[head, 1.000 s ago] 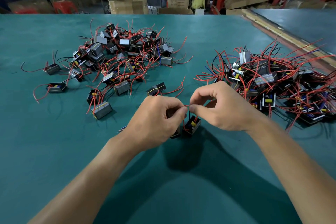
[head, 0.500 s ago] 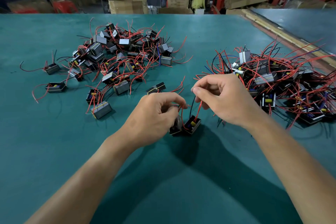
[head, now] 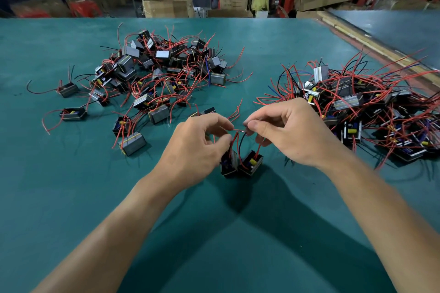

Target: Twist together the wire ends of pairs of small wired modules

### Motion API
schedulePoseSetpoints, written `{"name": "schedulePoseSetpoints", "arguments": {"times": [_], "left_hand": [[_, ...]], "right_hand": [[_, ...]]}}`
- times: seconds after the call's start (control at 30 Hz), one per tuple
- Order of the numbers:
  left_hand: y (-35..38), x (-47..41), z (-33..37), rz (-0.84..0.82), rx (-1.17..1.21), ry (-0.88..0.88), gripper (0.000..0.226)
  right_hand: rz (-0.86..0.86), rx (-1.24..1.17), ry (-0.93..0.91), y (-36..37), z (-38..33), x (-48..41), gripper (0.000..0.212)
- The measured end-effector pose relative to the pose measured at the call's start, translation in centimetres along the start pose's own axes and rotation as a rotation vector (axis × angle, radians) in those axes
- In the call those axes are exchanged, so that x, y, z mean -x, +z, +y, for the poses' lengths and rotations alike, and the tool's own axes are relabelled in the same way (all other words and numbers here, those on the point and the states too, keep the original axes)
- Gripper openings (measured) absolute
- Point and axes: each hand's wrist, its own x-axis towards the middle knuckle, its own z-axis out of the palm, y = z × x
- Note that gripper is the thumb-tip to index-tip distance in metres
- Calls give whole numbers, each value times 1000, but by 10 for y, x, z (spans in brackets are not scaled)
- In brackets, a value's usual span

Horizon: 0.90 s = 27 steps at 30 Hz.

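Two small black modules (head: pixel 241 164) stand side by side on the green table, just below my hands; the right one shows a yellow part. Red and black wires (head: pixel 238 137) rise from them. My left hand (head: pixel 197 147) pinches a red wire end between thumb and forefinger. My right hand (head: pixel 290 135) pinches the wire ends from the other side, fingertips a few centimetres from the left hand's. The wire tips between the fingers are too small to see clearly.
A loose pile of modules (head: pixel 157 74) with red wires lies at the back left. A second tangled pile (head: pixel 362 112) lies at the right. The green table (head: pixel 71 197) ends at a wooden strip on the right. Cardboard boxes (head: pixel 166 5) stand beyond the far edge.
My hands had pulled apart with the right one lifted; now they have come back together above the two modules. Both modules now stand clear below my left hand.
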Motion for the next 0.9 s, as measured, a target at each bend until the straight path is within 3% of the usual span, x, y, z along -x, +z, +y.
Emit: {"name": "schedulePoseSetpoints", "arguments": {"times": [0.2, 0.47, 0.9], "left_hand": [[0, 0, -1, -116, 1, 15, 9], [-2, 0, 6, 11, 7, 14, 12], [-3, 1, 15, -47, 321, -108, 7]], "right_hand": [[-61, -21, 17, -1, -5, 2, 26], [-110, -12, 62, -1, -9, 4, 30], [-87, -72, -45, 1, -11, 4, 31]]}}
